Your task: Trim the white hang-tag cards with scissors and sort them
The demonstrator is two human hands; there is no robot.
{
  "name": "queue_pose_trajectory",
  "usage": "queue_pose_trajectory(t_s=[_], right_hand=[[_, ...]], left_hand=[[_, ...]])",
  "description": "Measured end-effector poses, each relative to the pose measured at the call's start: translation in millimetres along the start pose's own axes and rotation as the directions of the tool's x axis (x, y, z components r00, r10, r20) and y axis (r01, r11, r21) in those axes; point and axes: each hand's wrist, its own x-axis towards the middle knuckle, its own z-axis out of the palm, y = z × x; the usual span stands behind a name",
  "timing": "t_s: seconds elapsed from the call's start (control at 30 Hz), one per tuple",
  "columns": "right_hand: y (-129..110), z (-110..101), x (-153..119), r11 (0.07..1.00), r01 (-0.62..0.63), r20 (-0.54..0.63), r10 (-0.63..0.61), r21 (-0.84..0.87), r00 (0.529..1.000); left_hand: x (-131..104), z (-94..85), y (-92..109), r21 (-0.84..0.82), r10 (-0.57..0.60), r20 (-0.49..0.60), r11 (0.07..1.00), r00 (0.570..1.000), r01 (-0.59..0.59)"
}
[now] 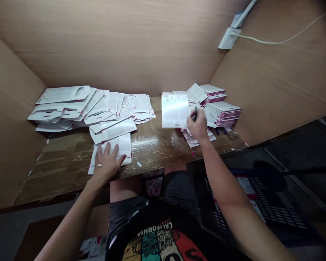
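My left hand (pixel 108 161) lies flat with its fingers spread on a white printed card sleeve (pixel 123 145) near the front edge of the table. A small white piece sticks to the side of that hand. Closed fingers of my right hand (pixel 198 125) hold a dark, slim, pen-like tool (pixel 195 113); its tip is too small to make out. At the same fingers is the right edge of another white sleeve (pixel 175 110), slightly blurred and raised over the right-hand pile. How the fingers grip it is partly hidden.
Overlapping white sleeves (pixel 62 105) spread along the left back. Pink-edged stacks (pixel 228 114) stand at the right, with dark slim objects (pixel 221 131) beside them. Cardboard walls (pixel 125 47) enclose the wooden table (pixel 152 145). A dark blue crate (pixel 277 206) sits below right.
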Motion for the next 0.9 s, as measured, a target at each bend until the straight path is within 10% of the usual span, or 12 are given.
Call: queue_pose_trajectory(t_s=[0.07, 0.17, 0.23, 0.33, 0.43, 0.9], right_hand=[[1, -14, 29, 1.0, 0.004, -0.092, -0.004, -0.003, 0.996], [0, -14, 5, 0.992, -0.018, -0.076, 0.028, 0.125, 0.997], [3, -1, -42, 0.949, -0.123, 0.134, 0.087, 0.29, 0.987], [10, 20, -114, 0.82, -0.388, 0.505, 0.144, 0.42, 0.851], [19, 33, -155, 0.825, -0.441, 0.59, 0.169, 0.354, 0.789], [35, 40, -161, 0.871, -0.395, 0.654, 0.12, 0.292, 0.747]], left_hand=[[4, 3.7, -1, 0.074, 0.025, 0.102, 0.997, 0.994, -0.032], [-10, 10.4, 27, 0.036, 0.199, 0.13, 0.978, 0.971, -0.205], [-15, 16.9, 50, -0.039, 0.284, 0.115, 0.959, 0.952, -0.282], [-9, 27.7, 70, -0.13, 0.347, 0.101, 0.934, 0.932, -0.334], [-1, 35.0, 73, -0.151, 0.391, 0.109, 0.915, 0.914, -0.373], [-4, 34.0, 77, -0.12, 0.378, 0.152, 0.924, 0.913, -0.363]])
